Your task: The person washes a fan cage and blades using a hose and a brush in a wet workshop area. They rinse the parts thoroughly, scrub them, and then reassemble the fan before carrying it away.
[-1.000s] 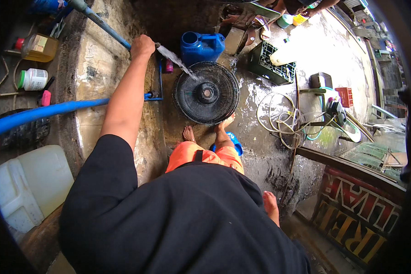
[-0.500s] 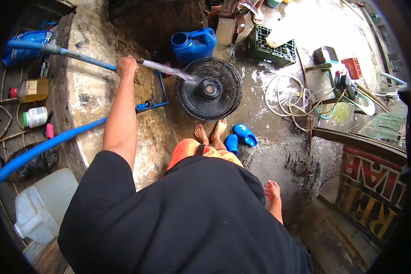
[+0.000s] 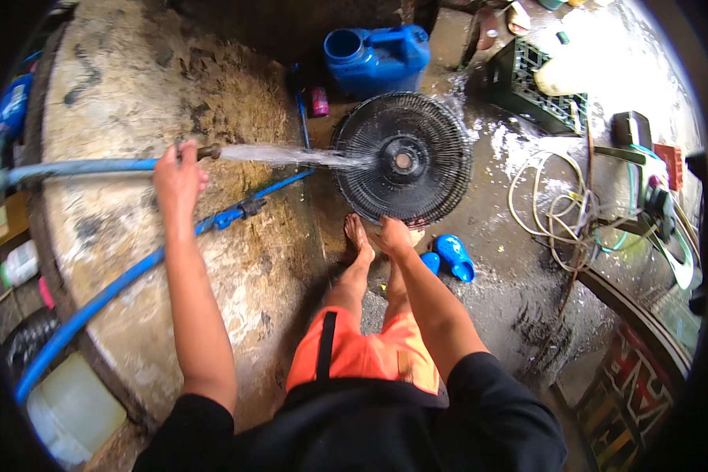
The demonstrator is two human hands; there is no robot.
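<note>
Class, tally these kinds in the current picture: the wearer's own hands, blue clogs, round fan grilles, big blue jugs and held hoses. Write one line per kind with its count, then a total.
Hands (left hand and right hand): 2
Blue clogs: 2
Round black fan grille: 1
Big blue jug: 1
Held blue hose: 1
Total: 7

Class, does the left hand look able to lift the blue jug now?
Probably not: the left hand is gripping the blue hose, so it would need freeing before taking the blue jug.
</note>
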